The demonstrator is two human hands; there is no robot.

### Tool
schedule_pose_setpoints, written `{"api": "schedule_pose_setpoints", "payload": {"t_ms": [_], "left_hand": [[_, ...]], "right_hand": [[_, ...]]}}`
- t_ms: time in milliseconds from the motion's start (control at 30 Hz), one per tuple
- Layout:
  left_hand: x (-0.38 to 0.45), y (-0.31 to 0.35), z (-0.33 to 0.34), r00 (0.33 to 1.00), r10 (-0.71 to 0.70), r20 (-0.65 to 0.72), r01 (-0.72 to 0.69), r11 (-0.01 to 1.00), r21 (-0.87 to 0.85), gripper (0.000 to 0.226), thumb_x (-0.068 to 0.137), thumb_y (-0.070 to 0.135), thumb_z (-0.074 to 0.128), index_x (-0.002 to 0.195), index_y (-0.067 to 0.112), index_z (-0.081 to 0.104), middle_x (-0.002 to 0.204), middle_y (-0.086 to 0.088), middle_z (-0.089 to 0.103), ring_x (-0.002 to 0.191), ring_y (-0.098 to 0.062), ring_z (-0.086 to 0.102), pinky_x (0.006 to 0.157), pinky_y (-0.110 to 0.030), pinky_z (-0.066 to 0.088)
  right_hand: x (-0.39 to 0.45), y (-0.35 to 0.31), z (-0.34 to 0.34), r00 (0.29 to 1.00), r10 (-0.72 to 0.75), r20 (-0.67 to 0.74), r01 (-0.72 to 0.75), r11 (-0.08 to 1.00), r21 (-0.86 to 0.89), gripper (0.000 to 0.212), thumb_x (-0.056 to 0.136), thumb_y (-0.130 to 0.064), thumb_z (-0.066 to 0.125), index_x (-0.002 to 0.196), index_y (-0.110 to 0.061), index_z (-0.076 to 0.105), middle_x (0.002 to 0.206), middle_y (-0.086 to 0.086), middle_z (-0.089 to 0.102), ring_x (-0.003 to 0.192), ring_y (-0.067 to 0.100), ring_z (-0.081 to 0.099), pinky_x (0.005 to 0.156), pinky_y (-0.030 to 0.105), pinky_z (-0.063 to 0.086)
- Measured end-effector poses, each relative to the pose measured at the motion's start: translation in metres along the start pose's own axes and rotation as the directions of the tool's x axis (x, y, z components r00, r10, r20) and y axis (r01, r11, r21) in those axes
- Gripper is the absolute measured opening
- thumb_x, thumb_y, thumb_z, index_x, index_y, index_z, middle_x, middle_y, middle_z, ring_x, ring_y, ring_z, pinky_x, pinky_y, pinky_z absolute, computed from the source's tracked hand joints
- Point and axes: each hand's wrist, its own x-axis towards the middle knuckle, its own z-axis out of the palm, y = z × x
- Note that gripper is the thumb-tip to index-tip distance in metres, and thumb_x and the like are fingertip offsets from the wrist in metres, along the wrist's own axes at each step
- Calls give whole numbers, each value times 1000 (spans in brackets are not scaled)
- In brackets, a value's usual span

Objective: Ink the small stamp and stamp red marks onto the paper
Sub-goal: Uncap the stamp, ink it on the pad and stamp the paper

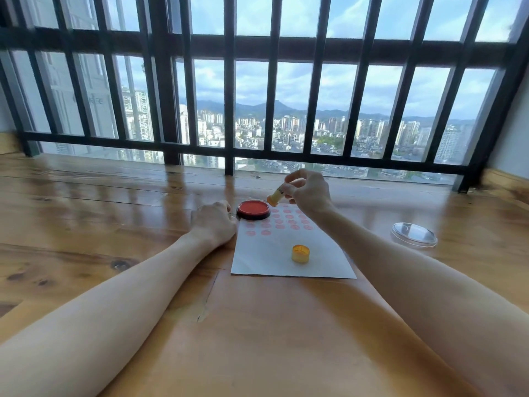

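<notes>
— Why is the right hand [307,193] up off the table?

— It pinches the small stamp [275,196] by its top between thumb and fingertips, tilted, with the stamp's face pointing down-left from the grip toward the ink pad [253,209]. I judge it is between pad and paper [289,247], either about to ink or just inked.

— And the left hand [213,223]?

— It rests on the table beside the pad, fingers curled against its rim, probably to stop it sliding. Whether it truly clamps the pad I cannot tell.

— Where do the marks sit?

— The red marks [282,222] lie in rows just beneath the stamp-holding grip. Nearer the person, the orange cap [300,253] stands on the blank part of the paper, and the pad's clear lid [414,234] lies well off to the right, out of the working path.
</notes>
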Motion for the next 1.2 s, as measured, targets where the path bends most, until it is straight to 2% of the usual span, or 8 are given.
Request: {"api": "schedule_pose_setpoints", "payload": {"t_ms": [133, 267, 500, 933, 1100, 1200], "left_hand": [[0, 0, 4, 1000, 6, -15, -6, 1000, 19, 36, 92, 29, 45, 121, 16, 61, 121, -11, 65, 115, -31, 55, 99, -42, 40], [1, -1, 5, 1000, -2, -9, 2, 1000, -7, 37, 91, 27, 45, 121, 16, 61, 122, -13, 64, 118, -32, 53, 100, -43, 37], [1, -2, 5, 1000, -5, 7, 4, 1000, 19, 39, 89, 34, 46, 121, 16, 60, 120, -14, 64, 120, -33, 52, 102, -45, 37], [-1, -1, 5, 1000, -9, 9, 10, 1000, -12, 43, 89, 39, 50, 124, 15, 59, 120, -15, 64, 122, -32, 48, 96, -41, 42], [-2, 0, 4, 1000, -11, 14, 11, 1000, -10, 44, 89, 39, 50, 125, 14, 58, 121, -16, 63, 123, -33, 48, 97, -42, 43], [-1, -1, 3, 999, -14, 29, 14, 1000, -5, 44, 90, 39, 48, 125, 14, 58, 123, -16, 62, 124, -33, 47, 102, -43, 41]], "right_hand": [[8, -4, 15, 996, -76, 54, 81, 993, -85, 16, 86, -10, 72, 101, -5, 68, 93, 16, 75, 81, 25, 71, 77, 40, 60], [15, -9, 31, 978, -178, 113, 197, 960, -197, 14, 84, -9, 74, 98, -9, 70, 92, 12, 75, 74, 16, 68, 65, 23, 52], [25, -8, 51, 955, -243, 169, 285, 910, -300, 13, 83, -8, 74, 96, -11, 73, 92, 10, 74, 78, 16, 68, 57, 11, 43], [31, -3, 59, 944, -276, 181, 324, 880, -349, 11, 85, -7, 72, 96, -9, 73, 91, 10, 75, 74, 16, 68, 58, 11, 44], [31, -1, 60, 946, -277, 170, 321, 880, -352, 12, 85, -7, 73, 97, -7, 73, 92, 11, 75, 78, 18, 69, 68, 23, 54], [30, 1, 62, 950, -266, 162, 307, 883, -355, 13, 84, -9, 74, 96, -8, 74, 92, 11, 75, 79, 18, 68, 65, 18, 49]]}}
